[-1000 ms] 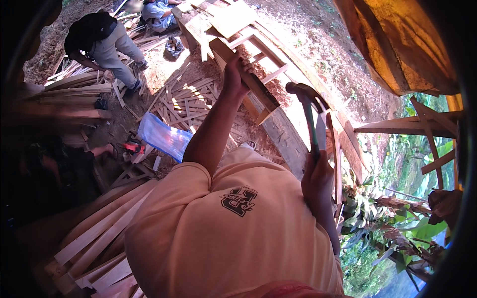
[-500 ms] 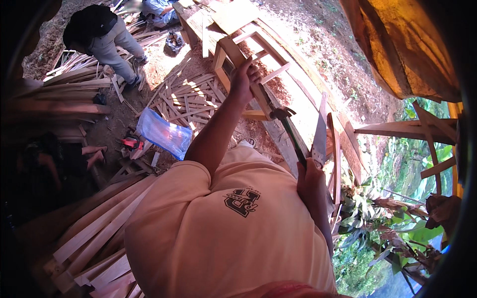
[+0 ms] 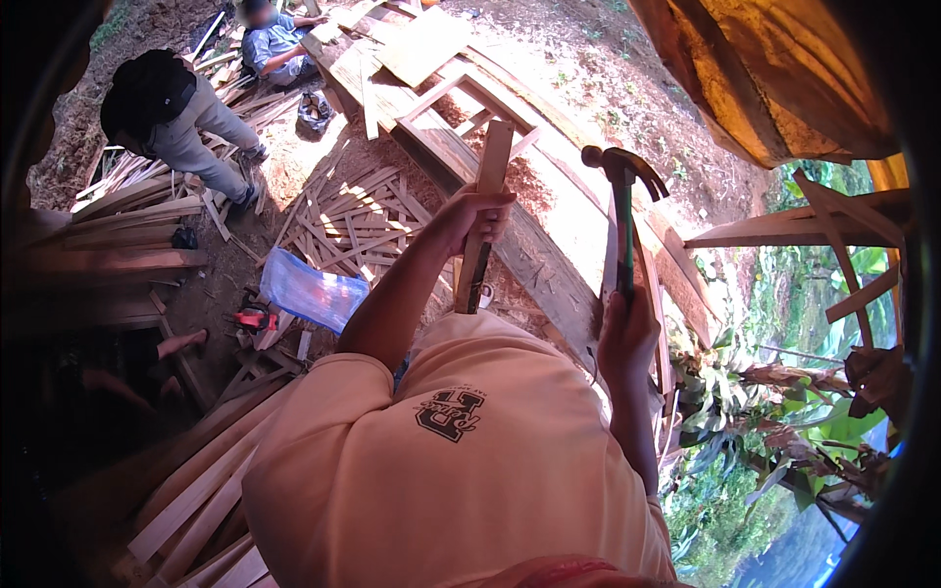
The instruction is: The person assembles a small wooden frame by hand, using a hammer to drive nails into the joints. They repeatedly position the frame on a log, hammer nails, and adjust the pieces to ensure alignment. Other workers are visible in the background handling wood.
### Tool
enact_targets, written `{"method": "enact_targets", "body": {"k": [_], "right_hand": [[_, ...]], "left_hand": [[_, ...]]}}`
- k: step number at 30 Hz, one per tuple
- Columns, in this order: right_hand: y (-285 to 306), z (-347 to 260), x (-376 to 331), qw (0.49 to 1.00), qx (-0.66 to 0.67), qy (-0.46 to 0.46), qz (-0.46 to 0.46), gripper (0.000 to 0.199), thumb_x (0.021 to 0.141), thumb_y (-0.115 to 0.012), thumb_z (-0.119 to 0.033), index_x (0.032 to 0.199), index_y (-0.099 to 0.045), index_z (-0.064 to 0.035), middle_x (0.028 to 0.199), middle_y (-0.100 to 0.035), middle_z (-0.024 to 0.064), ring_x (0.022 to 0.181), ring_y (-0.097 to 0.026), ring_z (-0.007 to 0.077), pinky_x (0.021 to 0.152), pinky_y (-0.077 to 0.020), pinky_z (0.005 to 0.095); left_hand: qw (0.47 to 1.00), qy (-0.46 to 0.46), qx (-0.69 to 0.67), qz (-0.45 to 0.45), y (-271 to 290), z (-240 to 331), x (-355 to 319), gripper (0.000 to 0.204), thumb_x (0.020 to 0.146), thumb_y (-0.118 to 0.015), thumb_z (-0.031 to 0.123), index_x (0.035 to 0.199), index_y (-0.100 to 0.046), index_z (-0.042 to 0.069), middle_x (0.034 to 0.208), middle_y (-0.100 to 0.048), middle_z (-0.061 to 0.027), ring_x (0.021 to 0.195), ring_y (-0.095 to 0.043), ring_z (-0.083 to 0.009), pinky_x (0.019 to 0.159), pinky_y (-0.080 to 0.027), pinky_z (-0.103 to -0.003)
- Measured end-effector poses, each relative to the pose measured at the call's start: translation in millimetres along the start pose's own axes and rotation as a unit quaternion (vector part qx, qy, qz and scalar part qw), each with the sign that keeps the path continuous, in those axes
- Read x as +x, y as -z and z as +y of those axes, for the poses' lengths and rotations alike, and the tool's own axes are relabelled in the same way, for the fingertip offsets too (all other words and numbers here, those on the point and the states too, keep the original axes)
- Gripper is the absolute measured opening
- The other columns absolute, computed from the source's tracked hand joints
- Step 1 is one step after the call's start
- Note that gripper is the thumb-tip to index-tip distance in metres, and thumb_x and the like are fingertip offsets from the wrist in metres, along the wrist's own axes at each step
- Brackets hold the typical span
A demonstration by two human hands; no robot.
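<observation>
My left hand [image 3: 477,221] is closed around a length of wood [image 3: 495,155], which stands steeply in front of my shirt, its lower end close to my waist. My right hand [image 3: 628,331] grips a claw hammer [image 3: 624,211] by its green and dark handle. The hammer is raised, with its head up and the claw pointing right. Behind the handle the handsaw [image 3: 610,257] lies partly hidden on the wooden workbench [image 3: 554,279]. A light wooden frame [image 3: 436,96] rests farther along the bench, beyond my left hand.
A heap of thin wood strips [image 3: 358,220] covers the ground to the left, beside a blue plastic sheet [image 3: 312,289] and a red tool [image 3: 257,318]. One person [image 3: 181,118] bends over at far left; another [image 3: 274,44] sits behind. Stacked boards [image 3: 201,500] lie at near left.
The hammer has lifted off the wood and swung upright in my right hand. My left hand has drawn the wood nearer my body and turned it steeper.
</observation>
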State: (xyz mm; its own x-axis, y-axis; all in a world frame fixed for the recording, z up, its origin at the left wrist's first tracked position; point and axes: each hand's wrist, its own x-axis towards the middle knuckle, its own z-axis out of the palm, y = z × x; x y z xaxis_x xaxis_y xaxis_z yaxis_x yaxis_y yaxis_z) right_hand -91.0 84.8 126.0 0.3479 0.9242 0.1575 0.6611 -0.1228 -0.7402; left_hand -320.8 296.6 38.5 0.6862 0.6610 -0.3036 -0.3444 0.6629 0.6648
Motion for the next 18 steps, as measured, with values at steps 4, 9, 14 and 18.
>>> {"method": "enact_targets", "body": {"k": [4, 9, 14, 18], "right_hand": [[-2, -18, 9, 0.982, 0.108, 0.014, 0.153, 0.011, 0.104, -0.049, -0.012, 0.104, -0.053, -0.0013, 0.07, -0.057, 0.0186, 0.056, -0.058, 0.0408, 0.053, -0.0455, 0.0458], [-11, 1, 27, 0.988, -0.143, -0.027, -0.055, 0.019, 0.105, -0.053, -0.02, 0.101, -0.055, -0.0014, 0.075, -0.066, 0.028, 0.071, -0.066, 0.05, 0.061, -0.0492, 0.0549], [30, -23, 13, 0.991, -0.035, 0.022, 0.124, 0.016, 0.107, -0.053, -0.017, 0.102, -0.056, -0.0021, 0.065, -0.054, 0.0102, 0.053, -0.052, 0.0217, 0.05, -0.0396, 0.0373], [25, -32, 13, 0.979, 0.062, 0.027, 0.191, 0.016, 0.108, -0.049, -0.017, 0.103, -0.053, -0.002, 0.063, -0.051, 0.0039, 0.052, -0.049, 0.0136, 0.047, -0.0372, 0.0307]], "left_hand": [[0.996, 0.083, -0.001, -0.035, -32, -6, 1, 0.027, 0.096, -0.072, 0.018, 0.079, -0.051, 0.014, 0.06, -0.041, 0.0044, 0.046, -0.039, -0.0072, 0.043, -0.032, -0.027], [0.993, 0.12, 0.003, 0.017, -48, -24, 14, 0.024, 0.097, -0.069, 0.021, 0.083, -0.051, 0.015, 0.064, -0.04, 0.0077, 0.049, -0.038, -0.0044, 0.043, -0.033, -0.025], [0.99, 0.126, -0.055, -0.007, -18, -41, 12, 0.021, 0.097, -0.067, 0.019, 0.086, -0.051, 0.014, 0.064, -0.041, 0.007, 0.049, -0.038, -0.0051, 0.044, -0.033, -0.026], [0.991, 0.133, 0.006, -0.007, -36, -28, 8, 0.021, 0.097, -0.068, 0.017, 0.087, -0.05, 0.013, 0.065, -0.043, 0.0063, 0.05, -0.039, -0.0063, 0.044, -0.033, -0.026]]}}
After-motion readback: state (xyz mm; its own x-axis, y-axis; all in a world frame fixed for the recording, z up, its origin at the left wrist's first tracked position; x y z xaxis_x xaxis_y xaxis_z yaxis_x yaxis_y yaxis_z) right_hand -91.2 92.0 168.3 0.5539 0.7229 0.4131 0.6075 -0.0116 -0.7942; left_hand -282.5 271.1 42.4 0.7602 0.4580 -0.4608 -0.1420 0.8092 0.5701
